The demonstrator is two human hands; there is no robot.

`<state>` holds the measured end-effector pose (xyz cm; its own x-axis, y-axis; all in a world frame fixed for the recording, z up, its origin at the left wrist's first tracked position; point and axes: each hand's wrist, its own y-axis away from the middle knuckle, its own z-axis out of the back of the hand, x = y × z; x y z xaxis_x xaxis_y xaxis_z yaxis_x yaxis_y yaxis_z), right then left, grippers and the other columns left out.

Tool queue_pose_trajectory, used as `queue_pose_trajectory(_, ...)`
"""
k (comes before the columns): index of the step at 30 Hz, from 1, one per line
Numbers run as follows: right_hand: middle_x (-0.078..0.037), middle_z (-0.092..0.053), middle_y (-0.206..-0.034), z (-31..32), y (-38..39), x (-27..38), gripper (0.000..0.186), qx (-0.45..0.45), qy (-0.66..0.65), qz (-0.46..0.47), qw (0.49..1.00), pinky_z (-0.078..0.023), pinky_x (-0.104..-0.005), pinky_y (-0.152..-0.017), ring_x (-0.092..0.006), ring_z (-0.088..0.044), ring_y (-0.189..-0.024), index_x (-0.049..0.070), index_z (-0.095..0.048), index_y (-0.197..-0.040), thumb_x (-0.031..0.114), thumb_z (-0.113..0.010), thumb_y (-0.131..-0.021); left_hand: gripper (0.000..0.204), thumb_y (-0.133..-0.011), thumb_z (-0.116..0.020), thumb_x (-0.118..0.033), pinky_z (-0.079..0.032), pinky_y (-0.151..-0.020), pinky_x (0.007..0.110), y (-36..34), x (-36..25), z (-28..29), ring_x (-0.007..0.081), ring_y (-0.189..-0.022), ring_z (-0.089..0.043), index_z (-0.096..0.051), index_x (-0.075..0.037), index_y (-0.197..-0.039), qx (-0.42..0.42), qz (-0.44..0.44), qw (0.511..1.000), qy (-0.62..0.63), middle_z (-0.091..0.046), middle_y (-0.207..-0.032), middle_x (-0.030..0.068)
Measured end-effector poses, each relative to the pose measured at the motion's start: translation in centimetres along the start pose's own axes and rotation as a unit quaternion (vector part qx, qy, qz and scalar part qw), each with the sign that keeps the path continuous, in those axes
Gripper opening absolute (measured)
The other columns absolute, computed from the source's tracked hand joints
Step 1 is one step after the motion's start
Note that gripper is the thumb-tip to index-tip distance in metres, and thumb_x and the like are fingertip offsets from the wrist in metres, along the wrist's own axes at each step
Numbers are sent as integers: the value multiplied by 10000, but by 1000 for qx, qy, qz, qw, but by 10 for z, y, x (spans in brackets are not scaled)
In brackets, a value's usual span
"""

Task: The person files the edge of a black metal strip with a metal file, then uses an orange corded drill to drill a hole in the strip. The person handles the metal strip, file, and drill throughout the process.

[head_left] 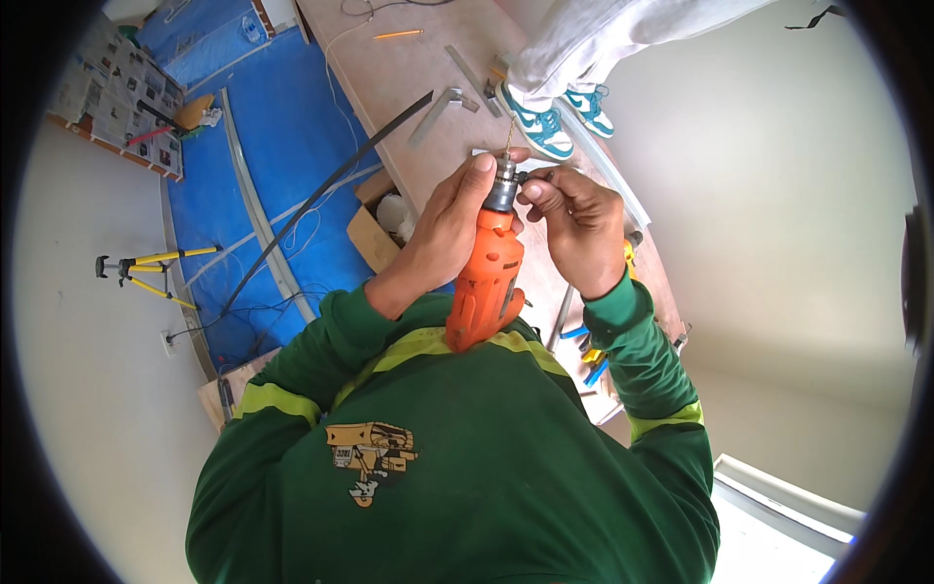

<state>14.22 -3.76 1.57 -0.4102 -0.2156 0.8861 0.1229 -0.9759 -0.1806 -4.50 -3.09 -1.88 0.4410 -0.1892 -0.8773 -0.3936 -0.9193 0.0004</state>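
An orange power drill rests upright against my chest, its metal chuck pointing away from me. A thin gold-coloured drill bit sticks out of the chuck. My left hand is closed around the chuck end, thumb along its side. At the chuck's right side, my right hand pinches a small dark chuck key, its tip against the chuck. The fingers of my left hand behind the drill are mostly hidden.
Another person's legs, in teal-and-white sneakers, stand on the wooden surface ahead. Metal pieces and a pencil lie there. On the left, blue sheeting covers the floor, near a cardboard box and a yellow tripod.
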Motion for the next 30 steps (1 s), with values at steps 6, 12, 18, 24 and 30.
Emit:
queue_pose_trajectory(6, -123, -762, -928, 1, -4, -4, 108, 1, 134, 152, 979, -567, -331, -697, -185, -687, -747, -49, -749, -1076, 46, -733, -1026, 636, -1177, -406, -563, -599, -768, 306, -6, 3, 5, 118, -861, -657, -567, -49, -1515, 1, 13, 999, 47, -679, -1049, 41)
queue_pose_trajectory(12, -155, -750, -990, 12, -22, -7, 126, 66, 10, 102, 992, -580, -377, -715, -278, -726, -766, -24, -737, -1110, -13, -724, -985, 632, -1174, -414, -564, -614, -764, 312, -5, 1, 2, 116, -866, -666, -570, -49, -1507, -16, 30, 999, 25, -683, -1092, 44)
queue_pose_trajectory(18, -113, -717, -982, 18, -18, 1, 290, 23, 240, 246, 939, -604, -431, -774, -358, -715, -897, 47, -754, -1178, -14, -747, -895, 630, -1180, -397, -556, -615, -757, 317, -8, -2, -2, 126, -864, -671, -549, -47, -1518, -16, 24, 1000, 3, -683, -1157, 65)
queue_pose_trajectory(24, -125, -721, -968, 30, -31, -2, 255, 41, 187, 290, 938, -572, -421, -741, -355, -702, -845, 40, -750, -1114, -72, -755, -886, 607, -1186, -392, -539, -614, -737, 327, -10, -1, -3, 137, -860, -681, -534, -50, -1517, -8, 19, 1000, -3, -673, -1160, 63)
queue_pose_trajectory(30, -181, -740, -974, 27, -24, -2, 188, 57, 98, 221, 969, -587, -421, -758, -407, -707, -830, -6, -750, -1120, -31, -734, -934, 615, -1182, -398, -548, -616, -731, 328, -10, 0, -5, 136, -847, -689, -542, -45, -1505, -12, 11, 999, -28, -680, -1086, 53)
